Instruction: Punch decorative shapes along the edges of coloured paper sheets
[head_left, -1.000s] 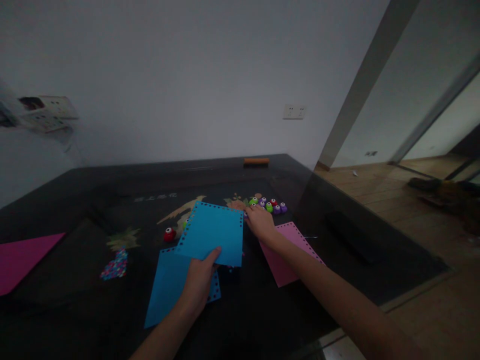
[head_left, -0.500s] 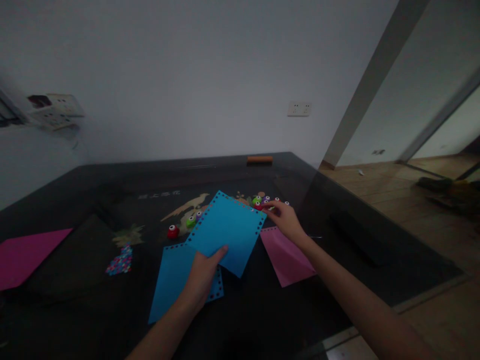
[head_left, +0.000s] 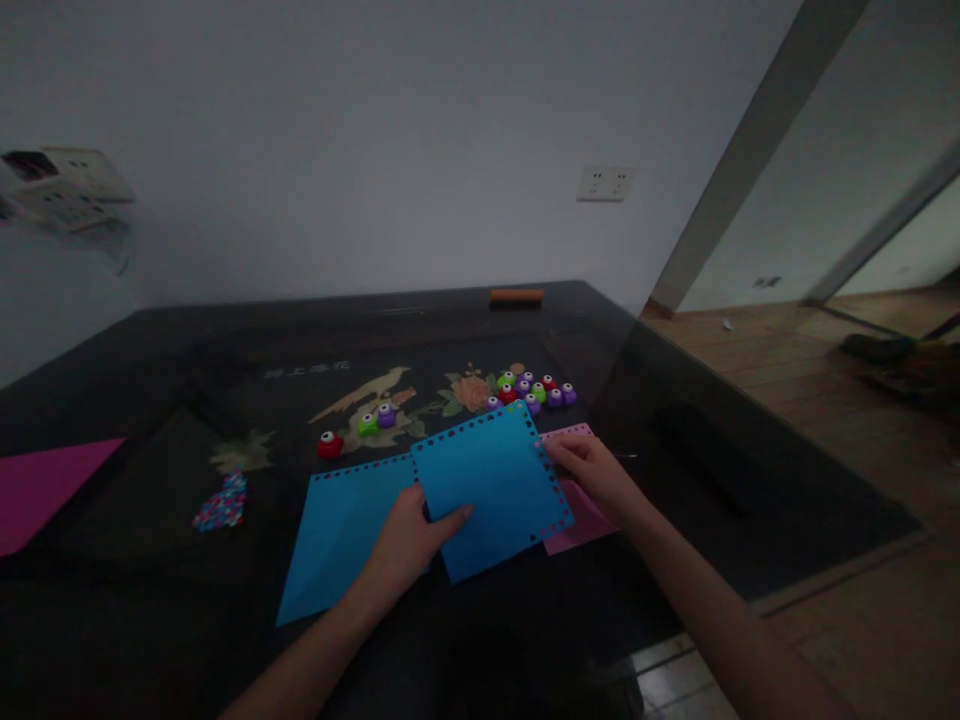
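Observation:
A blue sheet of paper (head_left: 491, 485) with punched holes along its edges is held up off the table by my left hand (head_left: 412, 535), the thumb lying across its front. My right hand (head_left: 589, 470) has its fingers pinched at the sheet's right edge, over the holes. Whether a small thing is also between those fingers, I cannot tell. Under and left of the held sheet lies another blue sheet (head_left: 337, 530), also punched. A pink sheet (head_left: 581, 520) with holes along its top lies behind my right hand, partly covered.
Several googly-eyed red, green and purple pieces (head_left: 538, 392) cluster beyond the held sheet. A red piece (head_left: 328, 446) and others sit left. Small colourful beads (head_left: 223, 502), a magenta sheet (head_left: 52, 490) and a brown stick (head_left: 516, 296) rest on the dark table (head_left: 247, 620).
The held blue sheet has turned clockwise and shifted right. My right hand has moved from its upper right corner down and right along the edge. The view has tilted slightly.

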